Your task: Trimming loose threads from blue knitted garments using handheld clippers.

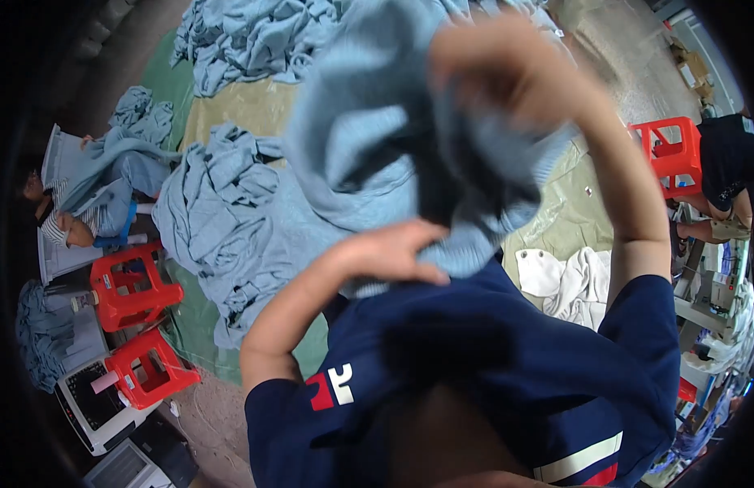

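A light-blue knit garment (pixel 356 199) with ribbed edges is spread between my hands in front of my body, its dark opening facing me. My left hand (pixel 397 250) grips the ribbed edge near my waist, thumb and fingers on either side of it. Raised at the upper right, my right hand (pixel 511 73) is smeared by motion; its fingers look curled around the upper part of the cloth. Just left of the garment lies a heap of similar blue knitwear (pixel 222 203), partly covered by it.
More blue knitwear (pixel 255 41) is piled at the far side on a green sheet (pixel 161 73). White cloth (pixel 572 285) lies to my right. Red stools (pixel 137 285) stand on the left, another red stool (pixel 670 150) on the right. People sit at both sides, one handling blue cloth.
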Demonstrator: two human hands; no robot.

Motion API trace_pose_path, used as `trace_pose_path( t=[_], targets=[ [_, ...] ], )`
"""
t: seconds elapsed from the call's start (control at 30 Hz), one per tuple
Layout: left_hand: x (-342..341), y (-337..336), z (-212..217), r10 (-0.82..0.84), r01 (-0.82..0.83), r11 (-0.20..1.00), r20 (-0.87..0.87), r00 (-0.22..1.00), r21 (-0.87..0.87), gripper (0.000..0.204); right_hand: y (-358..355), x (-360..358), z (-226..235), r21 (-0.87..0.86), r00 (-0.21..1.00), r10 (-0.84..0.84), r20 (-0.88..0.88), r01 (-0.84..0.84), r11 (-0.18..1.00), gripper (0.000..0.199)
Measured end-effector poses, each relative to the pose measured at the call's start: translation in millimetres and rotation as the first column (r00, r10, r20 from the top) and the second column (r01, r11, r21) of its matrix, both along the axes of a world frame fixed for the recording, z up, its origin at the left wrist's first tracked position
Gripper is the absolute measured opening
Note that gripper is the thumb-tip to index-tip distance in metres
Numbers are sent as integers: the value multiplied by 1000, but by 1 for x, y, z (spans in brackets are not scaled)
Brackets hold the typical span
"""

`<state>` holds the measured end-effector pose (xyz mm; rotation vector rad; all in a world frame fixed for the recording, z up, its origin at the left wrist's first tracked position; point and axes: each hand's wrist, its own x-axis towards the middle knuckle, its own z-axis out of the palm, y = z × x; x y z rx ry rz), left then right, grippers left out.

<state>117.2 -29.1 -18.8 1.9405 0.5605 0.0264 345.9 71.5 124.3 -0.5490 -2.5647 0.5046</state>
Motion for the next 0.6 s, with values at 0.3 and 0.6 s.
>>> trace_pose_path(
  t=[0.3,0.6],
  targets=[
    [-65,39,-49,852,-485,189,-102,513,-854,38,-101,-44,-139,-597,970,203,137,-82,798,45],
    [-29,45,-54,990,-500,108,45,137,-859,56,-56,-31,-132,-245,821,-570,12,555,795,35]
  ],
)
